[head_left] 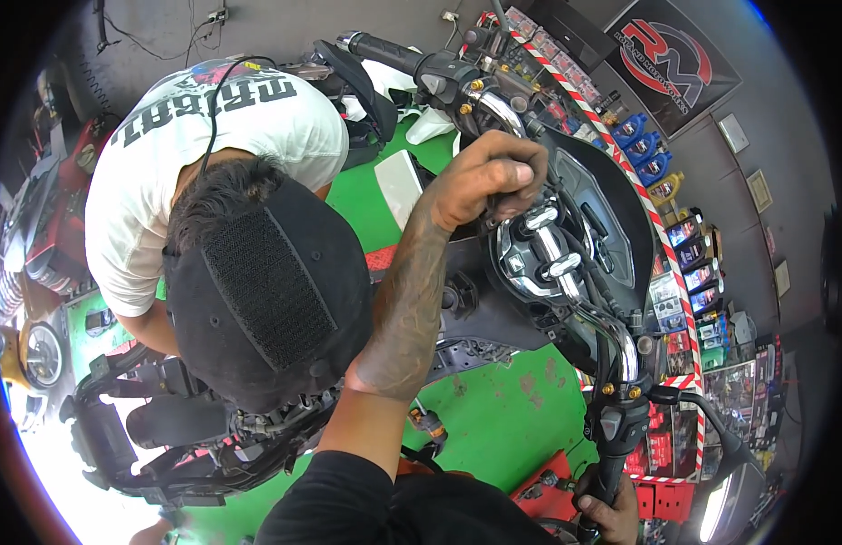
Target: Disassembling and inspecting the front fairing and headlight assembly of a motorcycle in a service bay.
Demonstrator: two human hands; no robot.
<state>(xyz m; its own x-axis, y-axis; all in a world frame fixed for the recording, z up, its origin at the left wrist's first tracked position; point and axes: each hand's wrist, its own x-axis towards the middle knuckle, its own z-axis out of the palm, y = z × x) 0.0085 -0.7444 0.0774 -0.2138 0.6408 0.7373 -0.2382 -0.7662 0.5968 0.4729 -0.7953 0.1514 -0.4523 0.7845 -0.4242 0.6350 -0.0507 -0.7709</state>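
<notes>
My left hand (pixel 493 182), at the end of my tattooed forearm, is raised over the chrome handlebar clamp (pixel 543 236), fingers curled closed; I cannot make out what, if anything, is inside them. My right hand (pixel 607 509) is at the lower right, wrapped round the black handlebar grip (pixel 609 472). Above it are the switch housing (pixel 620 427), a chrome bar and a mirror (pixel 720 463). The motorcycle's dark dash (pixel 593 209) lies just right of my left hand, and the other grip (pixel 389 54) points to the upper left.
A co-worker in a white shirt and black cap (pixel 257 291) bends close at my left over black frame parts (pixel 157 427). Below are a green floor (pixel 502 409), a power tool (pixel 425 422) and red equipment (pixel 548 481). Shelves with bottles (pixel 652 163) line the right wall.
</notes>
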